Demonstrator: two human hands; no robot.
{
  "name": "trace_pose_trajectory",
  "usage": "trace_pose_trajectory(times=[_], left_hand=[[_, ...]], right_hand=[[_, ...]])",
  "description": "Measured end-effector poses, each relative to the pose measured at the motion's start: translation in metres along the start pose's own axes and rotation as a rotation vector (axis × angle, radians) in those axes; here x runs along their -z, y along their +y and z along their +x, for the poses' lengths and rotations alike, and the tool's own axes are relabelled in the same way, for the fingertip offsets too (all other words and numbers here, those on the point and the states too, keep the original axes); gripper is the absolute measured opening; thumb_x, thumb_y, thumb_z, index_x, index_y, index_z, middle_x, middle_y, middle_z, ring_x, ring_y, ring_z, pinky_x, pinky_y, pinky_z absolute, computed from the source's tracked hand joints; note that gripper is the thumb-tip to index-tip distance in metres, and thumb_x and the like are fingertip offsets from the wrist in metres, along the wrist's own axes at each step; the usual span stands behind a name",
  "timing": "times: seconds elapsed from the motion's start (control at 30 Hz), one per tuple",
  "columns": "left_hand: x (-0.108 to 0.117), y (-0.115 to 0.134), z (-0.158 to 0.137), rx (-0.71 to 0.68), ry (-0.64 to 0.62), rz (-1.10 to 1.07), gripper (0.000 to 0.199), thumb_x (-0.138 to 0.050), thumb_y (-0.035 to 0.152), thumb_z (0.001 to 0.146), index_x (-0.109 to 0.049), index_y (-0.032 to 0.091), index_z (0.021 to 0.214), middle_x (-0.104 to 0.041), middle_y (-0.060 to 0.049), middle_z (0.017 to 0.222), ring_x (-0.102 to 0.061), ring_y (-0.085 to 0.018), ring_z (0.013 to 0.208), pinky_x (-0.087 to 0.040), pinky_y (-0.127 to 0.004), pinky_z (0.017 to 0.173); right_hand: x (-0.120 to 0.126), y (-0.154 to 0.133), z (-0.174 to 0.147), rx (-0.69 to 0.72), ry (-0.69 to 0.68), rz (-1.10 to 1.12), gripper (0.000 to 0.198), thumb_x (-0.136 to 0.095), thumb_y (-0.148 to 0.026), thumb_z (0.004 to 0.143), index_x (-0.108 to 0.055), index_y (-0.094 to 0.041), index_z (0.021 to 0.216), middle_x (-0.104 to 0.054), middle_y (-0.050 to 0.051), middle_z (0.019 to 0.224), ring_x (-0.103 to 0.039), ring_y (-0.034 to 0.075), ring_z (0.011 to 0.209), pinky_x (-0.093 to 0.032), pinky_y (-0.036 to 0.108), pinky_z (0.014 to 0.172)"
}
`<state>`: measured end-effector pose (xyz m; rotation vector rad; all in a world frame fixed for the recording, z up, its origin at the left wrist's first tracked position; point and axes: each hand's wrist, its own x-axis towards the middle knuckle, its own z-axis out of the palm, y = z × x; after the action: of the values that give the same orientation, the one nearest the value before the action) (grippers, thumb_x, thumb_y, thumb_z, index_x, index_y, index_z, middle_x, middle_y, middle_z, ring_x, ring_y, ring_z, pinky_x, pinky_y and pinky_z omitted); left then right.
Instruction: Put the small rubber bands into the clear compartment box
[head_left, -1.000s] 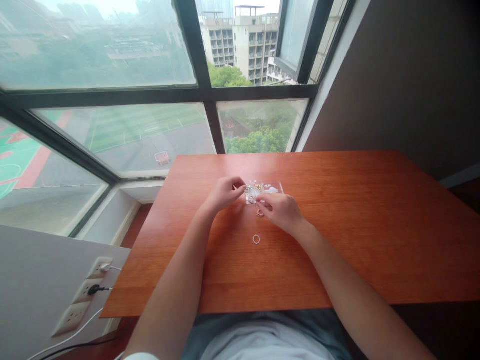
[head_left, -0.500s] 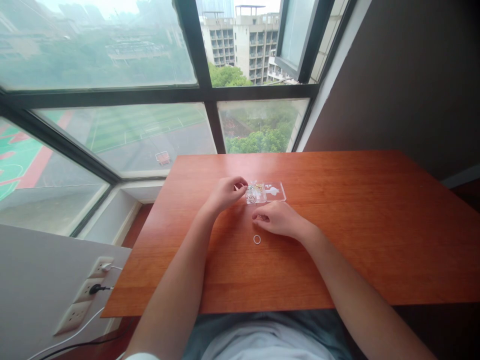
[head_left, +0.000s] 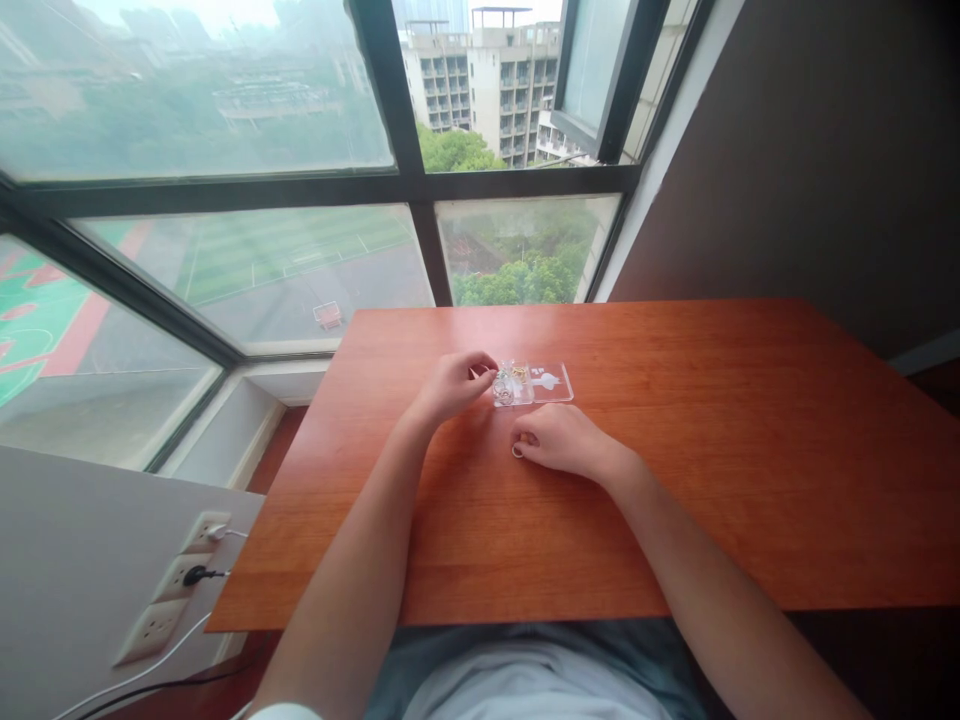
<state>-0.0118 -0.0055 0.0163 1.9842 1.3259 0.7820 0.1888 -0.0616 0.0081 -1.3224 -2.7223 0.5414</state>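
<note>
A small clear plastic box (head_left: 523, 396) lies on the table with its lid (head_left: 553, 384) folded out flat to the right, a white figure printed on it. Silver and gold-coloured rings or similar small jewellery (head_left: 504, 392) sit inside the box. At the box's left edge, my left hand (head_left: 460, 383) has curled fingers, with thumb and fingertips closed on that edge. My right hand (head_left: 562, 438) is closer to me, below the lid. Its thumb and forefinger pinch a thin pale ring (head_left: 517, 452), partly hidden by the fingertips.
The reddish-brown wooden table (head_left: 720, 450) spreads widely to the right of my hands. Beyond its far edge stands a framed window (head_left: 517, 185). Wall sockets (head_left: 180, 578) with plugged-in cables are low at the left, beside the table's edge.
The pale ring, which lay loose on the table below my right hand, is now up between its fingertips. My left hand and the box stay almost in place.
</note>
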Motion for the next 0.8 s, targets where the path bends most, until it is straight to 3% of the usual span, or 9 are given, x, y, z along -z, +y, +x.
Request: trace_pose_trajectory(times=[0.3, 0.5, 0.7, 0.8], left_hand=[[-0.001, 0.000, 0.000, -0.008, -0.008, 0.000, 0.024, -0.055, 0.031, 0.080, -0.069, 0.014, 0.089, -0.068, -0.004, 0.078, -0.055, -0.012, 0.066, -0.042, -0.022, 0.059], [0.000, 0.000, 0.000, -0.026, -0.004, 0.001, 0.023, -0.055, 0.031, 0.081, -0.069, 0.014, 0.089, -0.067, -0.004, 0.078, -0.055, -0.012, 0.066, -0.041, -0.021, 0.059], [-0.003, 0.003, 0.000, -0.034, -0.029, -0.029, 0.024, -0.055, 0.031, 0.082, -0.068, 0.014, 0.089, -0.065, -0.003, 0.075, -0.053, -0.011, 0.064, -0.040, -0.021, 0.057], [-0.006, 0.007, -0.001, -0.044, -0.061, -0.059, 0.024, -0.055, 0.032, 0.081, -0.068, 0.013, 0.087, -0.064, -0.003, 0.072, -0.052, -0.011, 0.062, -0.039, -0.021, 0.056]], right_hand=[[-0.006, -0.005, 0.002, -0.055, 0.129, -0.145, 0.013, -0.057, -0.028, 0.082, -0.070, -0.025, 0.080, -0.071, 0.004, 0.078, -0.062, 0.018, 0.067, -0.033, 0.026, 0.056], [-0.009, -0.002, 0.005, -0.071, 0.178, -0.063, 0.011, -0.059, -0.028, 0.080, -0.069, -0.025, 0.079, -0.071, 0.002, 0.078, -0.061, 0.016, 0.069, -0.032, 0.025, 0.056], [-0.002, 0.004, 0.006, -0.199, 0.533, 0.080, 0.013, -0.056, -0.029, 0.081, -0.068, -0.023, 0.084, -0.065, -0.002, 0.066, -0.055, 0.012, 0.060, -0.032, 0.022, 0.057], [-0.003, 0.007, 0.007, -0.226, 0.644, 0.113, 0.015, -0.055, -0.029, 0.082, -0.068, -0.022, 0.085, -0.060, -0.003, 0.059, -0.052, 0.011, 0.055, -0.032, 0.022, 0.057]])
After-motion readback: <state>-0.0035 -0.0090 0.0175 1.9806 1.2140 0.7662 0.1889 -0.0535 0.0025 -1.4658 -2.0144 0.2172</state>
